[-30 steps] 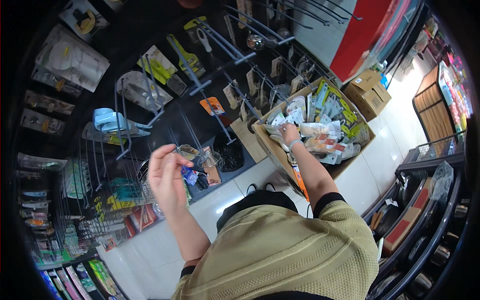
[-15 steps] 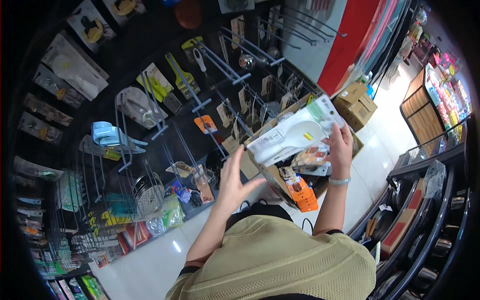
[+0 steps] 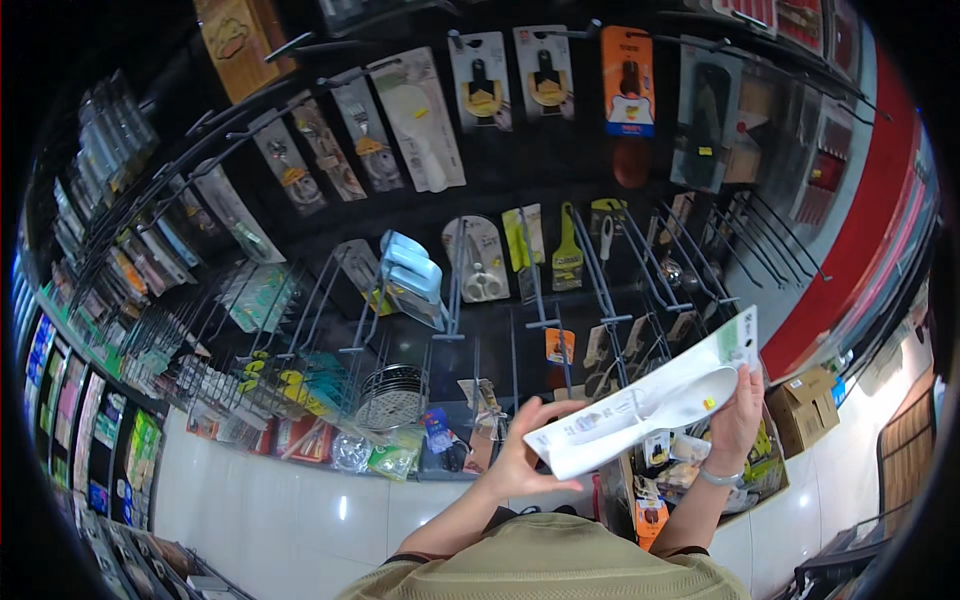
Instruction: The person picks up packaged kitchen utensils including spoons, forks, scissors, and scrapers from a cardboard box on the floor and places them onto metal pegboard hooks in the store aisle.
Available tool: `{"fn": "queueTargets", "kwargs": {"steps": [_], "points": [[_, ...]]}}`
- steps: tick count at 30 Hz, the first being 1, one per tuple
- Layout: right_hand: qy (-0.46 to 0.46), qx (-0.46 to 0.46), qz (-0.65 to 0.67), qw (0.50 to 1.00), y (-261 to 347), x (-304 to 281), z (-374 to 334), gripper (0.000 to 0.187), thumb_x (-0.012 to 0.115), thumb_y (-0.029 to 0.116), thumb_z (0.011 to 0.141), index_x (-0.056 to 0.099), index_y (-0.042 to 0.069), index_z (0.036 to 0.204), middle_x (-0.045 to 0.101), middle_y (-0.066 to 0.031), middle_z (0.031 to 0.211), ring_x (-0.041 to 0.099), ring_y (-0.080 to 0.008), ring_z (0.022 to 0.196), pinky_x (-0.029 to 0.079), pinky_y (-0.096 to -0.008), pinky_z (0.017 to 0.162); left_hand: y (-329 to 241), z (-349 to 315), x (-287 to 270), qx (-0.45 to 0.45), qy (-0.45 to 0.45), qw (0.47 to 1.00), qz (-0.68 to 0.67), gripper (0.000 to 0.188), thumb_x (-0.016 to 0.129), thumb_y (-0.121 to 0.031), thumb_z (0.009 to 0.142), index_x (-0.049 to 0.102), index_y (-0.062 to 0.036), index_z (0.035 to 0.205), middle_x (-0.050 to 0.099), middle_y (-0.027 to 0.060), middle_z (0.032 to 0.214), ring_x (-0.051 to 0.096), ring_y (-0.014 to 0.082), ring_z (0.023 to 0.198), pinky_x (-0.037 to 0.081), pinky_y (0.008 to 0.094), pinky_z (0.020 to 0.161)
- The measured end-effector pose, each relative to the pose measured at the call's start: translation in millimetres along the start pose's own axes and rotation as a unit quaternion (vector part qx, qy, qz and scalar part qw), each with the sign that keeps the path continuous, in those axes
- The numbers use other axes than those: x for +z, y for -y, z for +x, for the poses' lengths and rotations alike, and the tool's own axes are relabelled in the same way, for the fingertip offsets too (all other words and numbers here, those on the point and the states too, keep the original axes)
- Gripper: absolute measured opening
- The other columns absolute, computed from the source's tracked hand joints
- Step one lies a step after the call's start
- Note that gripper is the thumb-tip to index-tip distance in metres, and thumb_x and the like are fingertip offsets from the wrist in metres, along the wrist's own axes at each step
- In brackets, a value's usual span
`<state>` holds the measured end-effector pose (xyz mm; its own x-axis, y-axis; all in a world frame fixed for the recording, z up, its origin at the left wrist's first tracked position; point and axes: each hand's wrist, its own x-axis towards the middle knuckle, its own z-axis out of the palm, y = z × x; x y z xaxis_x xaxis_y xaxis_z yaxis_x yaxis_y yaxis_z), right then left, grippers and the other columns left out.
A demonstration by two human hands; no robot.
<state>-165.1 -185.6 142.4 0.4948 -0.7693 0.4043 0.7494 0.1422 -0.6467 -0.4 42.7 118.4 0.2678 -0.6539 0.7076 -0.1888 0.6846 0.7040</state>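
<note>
Between the two raised hands, a long white packet (image 3: 648, 408) holding a white plastic spoon slants from lower left to upper right, with a green patch at its top corner and a small yellow sticker near the spoon's bowl. The left hand (image 3: 525, 455) grips the packet's lower end, thumb on top and fingers curled beneath; the right hand (image 3: 738, 420) clasps the upper end, fingers wrapped over its edge, a thin band on the wrist below. Just under the right hand sits an open cardboard box (image 3: 700, 470) crowded with small packets, and further right a closed brown carton (image 3: 808, 408) rests on the pale tiled floor (image 3: 300, 520). Above both hands a dark pegboard wall (image 3: 560, 170) carries rows of metal hooks: several bare hooks (image 3: 690, 260) jut out directly above the packet, leaving free space there, while higher up hang clear packets of kitchen tools, among them a white rice paddle (image 3: 420, 120), two black-and-yellow tools (image 3: 510, 75) and an orange-carded one (image 3: 627, 80). Left of the left hand stand a round wire basket (image 3: 392, 395) and, above it, pale blue items (image 3: 412, 272) on a hook. A red strip (image 3: 850, 240) edges the wall to the far right, and shelves of colourful packets (image 3: 80, 400) curve along the far left.
</note>
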Motion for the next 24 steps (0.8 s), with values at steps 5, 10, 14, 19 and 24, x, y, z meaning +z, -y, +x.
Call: {"fn": "queueTargets", "kwargs": {"steps": [5,10,14,19,24], "points": [[0.035,0.074,0.028,0.996,-27,34,25,0.022,0.047,0.011,0.093,0.051,0.000,0.111,0.061,-0.0095,0.106,0.061,-0.0154,0.093,0.049,-0.0272,0.080,-39,-7,-25,0.047,-0.057,0.976,0.205,0.107,0.086,-0.011,0.054,0.022,-0.0242,0.138,0.041,0.0247,0.128,0.046,0.0341,0.117,0.043,0.0435,0.091],[0.098,0.129,0.018,0.987,-41,74,42,0.024,0.049,0.016,0.093,0.051,0.001,0.111,0.063,-0.0043,0.094,0.061,-0.0071,0.074,0.050,-0.0187,0.058,-57,-19,-40,-0.008,-0.099,0.949,0.299,0.052,0.084,-0.008,0.053,0.066,-0.0028,0.102,0.052,0.0203,0.112,0.056,0.0297,0.102,0.047,0.0380,0.083],[0.172,0.104,0.127,0.971,-52,122,30,0.040,0.042,0.022,0.095,0.031,0.001,0.128,0.053,-0.0183,0.114,0.058,-0.0228,0.098,0.053,-0.0330,0.076,-55,-29,-41,0.034,-0.276,0.929,0.245,0.053,0.081,-0.007,0.055,0.064,0.0024,0.104,0.051,0.0165,0.108,0.053,0.0251,0.100,0.044,0.0340,0.085],[0.324,0.203,0.016,0.924,-84,118,-1,0.035,0.046,0.012,0.092,0.036,0.000,0.124,0.055,-0.0203,0.110,0.057,-0.0278,0.102,0.048,-0.0389,0.088,-72,6,-60,0.157,-0.430,0.866,0.200,0.059,0.076,-0.017,0.061,0.056,0.0062,0.111,0.045,0.0102,0.107,0.050,0.0240,0.102,0.040,0.0335,0.089],[0.335,0.290,-0.027,0.896,-98,110,-28,0.029,0.051,0.010,0.091,0.046,-0.003,0.116,0.060,-0.0153,0.103,0.059,-0.0210,0.098,0.049,-0.0330,0.085,-90,45,-76,0.228,-0.458,0.836,0.200,0.054,0.069,-0.004,0.065,0.051,0.0089,0.114,0.043,0.0100,0.111,0.047,0.0241,0.108,0.038,0.0364,0.095]]}}
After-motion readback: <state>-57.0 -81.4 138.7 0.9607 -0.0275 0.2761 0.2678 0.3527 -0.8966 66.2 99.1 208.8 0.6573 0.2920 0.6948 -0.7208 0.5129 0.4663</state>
